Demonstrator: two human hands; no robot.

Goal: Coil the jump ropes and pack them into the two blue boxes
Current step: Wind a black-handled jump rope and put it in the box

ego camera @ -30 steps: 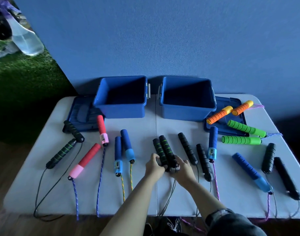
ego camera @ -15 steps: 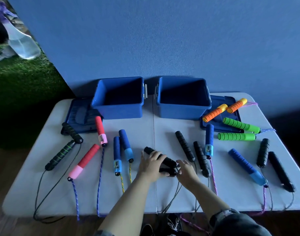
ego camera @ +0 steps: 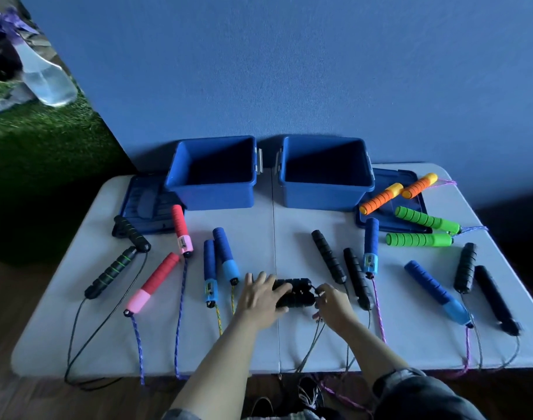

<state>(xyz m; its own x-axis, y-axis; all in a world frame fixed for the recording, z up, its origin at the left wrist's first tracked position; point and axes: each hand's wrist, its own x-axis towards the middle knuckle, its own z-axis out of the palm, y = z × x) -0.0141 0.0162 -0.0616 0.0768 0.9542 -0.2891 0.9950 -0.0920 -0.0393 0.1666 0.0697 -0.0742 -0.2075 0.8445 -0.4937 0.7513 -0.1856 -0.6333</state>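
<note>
Two open blue boxes, the left box (ego camera: 210,184) and the right box (ego camera: 325,189), stand side by side at the back of the white table (ego camera: 259,237). A pair of black jump rope handles (ego camera: 295,292) lies crosswise near the front middle. My left hand (ego camera: 259,298) holds them between thumb and fingers, the other fingers spread. At the handles' right ends my right hand (ego camera: 331,304) pinches the thin black rope (ego camera: 315,338), which hangs over the front edge.
Several other ropes lie fanned across the table: black-green (ego camera: 113,271), red-pink (ego camera: 156,283), blue (ego camera: 222,256), black (ego camera: 328,256), green (ego camera: 419,239), orange (ego camera: 380,201), more at the right. Box lids (ego camera: 144,204) (ego camera: 389,219) flank the boxes. A spray bottle (ego camera: 44,80) is far left.
The black handle pair has been turned from pointing away from me to lying crosswise. My left hand moved over it; my right hand shifted to its right end at the rope.
</note>
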